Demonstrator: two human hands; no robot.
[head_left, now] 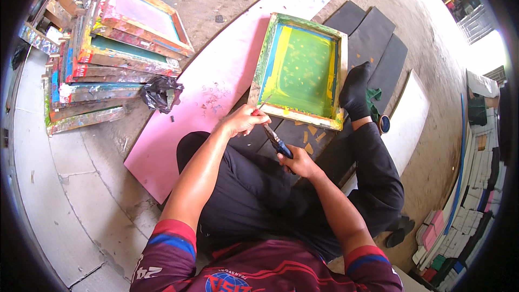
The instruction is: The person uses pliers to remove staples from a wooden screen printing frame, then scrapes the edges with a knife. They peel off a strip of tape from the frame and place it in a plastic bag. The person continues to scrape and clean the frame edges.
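My left hand (241, 122) is closed in a pinch on a slim tool with a red handle (255, 112) and a thin metal shaft. Its tip points over the near edge of a screen-printing frame (303, 113). The frame is wooden, with green mesh smeared with yellow and blue paint along its inner sides. My right hand (299, 163) grips a pair of pliers (279, 147) by its blue handles, and their metal jaws point up toward my left fingers. Whether the jaws touch anything there, I cannot tell.
The frame lies on dark sheets (373, 43) beside a long pink board (216, 81). Brown scraps (309, 147) are scattered near its close edge. My socked foot (356, 89) rests at its right, near a small round container (384, 124). Stacked paint-stained frames (108, 70) and a black plastic bag (160, 94) stand left.
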